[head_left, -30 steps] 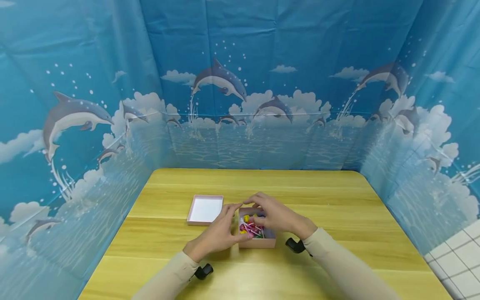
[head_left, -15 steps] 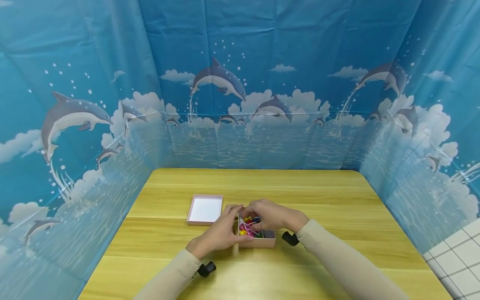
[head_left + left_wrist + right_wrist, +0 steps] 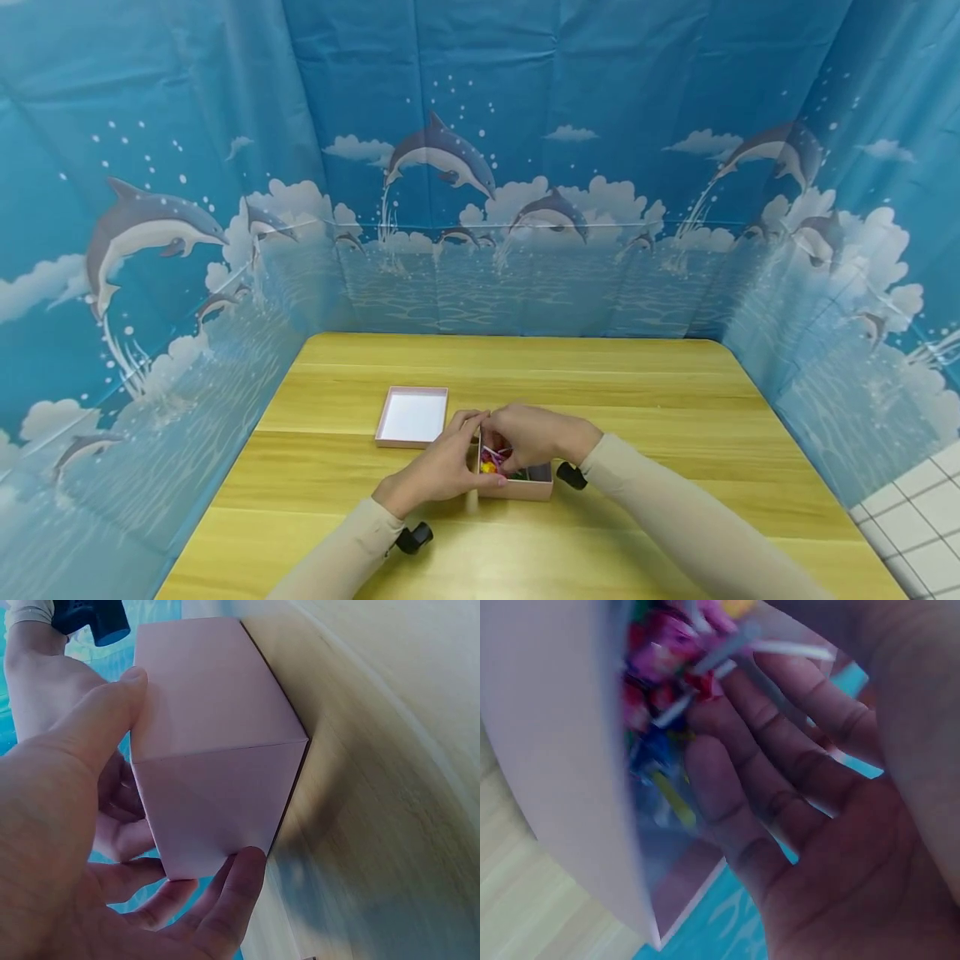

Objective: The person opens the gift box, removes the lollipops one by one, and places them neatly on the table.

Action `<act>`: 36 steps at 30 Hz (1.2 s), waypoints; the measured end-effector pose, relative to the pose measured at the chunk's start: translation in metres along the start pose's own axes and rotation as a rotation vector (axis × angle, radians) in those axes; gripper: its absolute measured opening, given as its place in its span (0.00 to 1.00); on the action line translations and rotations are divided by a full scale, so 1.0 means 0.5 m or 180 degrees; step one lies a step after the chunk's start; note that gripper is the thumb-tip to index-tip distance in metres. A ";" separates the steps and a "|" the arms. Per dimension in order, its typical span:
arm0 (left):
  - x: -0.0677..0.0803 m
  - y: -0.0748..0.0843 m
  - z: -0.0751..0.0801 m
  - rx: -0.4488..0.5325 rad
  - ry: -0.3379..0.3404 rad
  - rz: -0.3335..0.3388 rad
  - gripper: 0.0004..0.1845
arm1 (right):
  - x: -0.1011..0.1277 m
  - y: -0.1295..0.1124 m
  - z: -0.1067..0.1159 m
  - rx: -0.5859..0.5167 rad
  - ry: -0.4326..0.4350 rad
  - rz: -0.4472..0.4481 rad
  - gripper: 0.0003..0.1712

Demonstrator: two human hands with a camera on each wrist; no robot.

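1. Our left hand gripped the pink box by its left wall, thumb & fingers round a corner.
2. Box sat mid-table, near the lid.
3. Our right hand reached inside w/ fingers among coloured sticks; couldn't tell if any was pinched.

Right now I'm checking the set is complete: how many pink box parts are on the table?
2: the open box between both hands, and the empty lid just to its left.

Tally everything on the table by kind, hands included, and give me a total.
Pink box of colourful sticks, too jumbled to count: 1
Pink lid, lying open side up: 1
Hands: 2, the left hand gripping the box's side, the right hand reaching inside
Total: 4
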State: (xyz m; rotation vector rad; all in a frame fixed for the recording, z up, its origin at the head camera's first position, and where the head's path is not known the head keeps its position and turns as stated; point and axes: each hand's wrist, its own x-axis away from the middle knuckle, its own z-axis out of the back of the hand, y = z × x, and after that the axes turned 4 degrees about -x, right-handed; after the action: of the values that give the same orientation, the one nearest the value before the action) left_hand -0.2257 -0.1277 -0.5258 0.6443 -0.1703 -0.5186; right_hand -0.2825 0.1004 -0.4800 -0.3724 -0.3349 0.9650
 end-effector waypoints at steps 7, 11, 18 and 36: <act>0.000 0.002 -0.001 0.0007 0.0030 0.0025 0.60 | -0.011 -0.010 -0.015 0.0478 0.0024 -0.0020 0.17; -0.001 0.005 0.001 0.0053 0.0053 0.0056 0.60 | -0.012 -0.007 -0.013 0.0511 0.0090 -0.0078 0.19; -0.004 0.002 0.001 0.0090 0.0095 0.0071 0.60 | -0.009 0.000 -0.004 0.0487 0.0201 -0.0015 0.15; 0.000 -0.009 -0.016 0.0702 0.0151 0.0141 0.60 | -0.021 0.009 -0.016 0.0085 0.0163 -0.0030 0.06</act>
State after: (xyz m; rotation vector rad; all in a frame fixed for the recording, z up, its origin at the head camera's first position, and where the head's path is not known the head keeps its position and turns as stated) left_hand -0.2253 -0.1265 -0.5350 0.8654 -0.1983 -0.4446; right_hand -0.2880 0.0926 -0.4905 -0.3704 -0.2768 0.9483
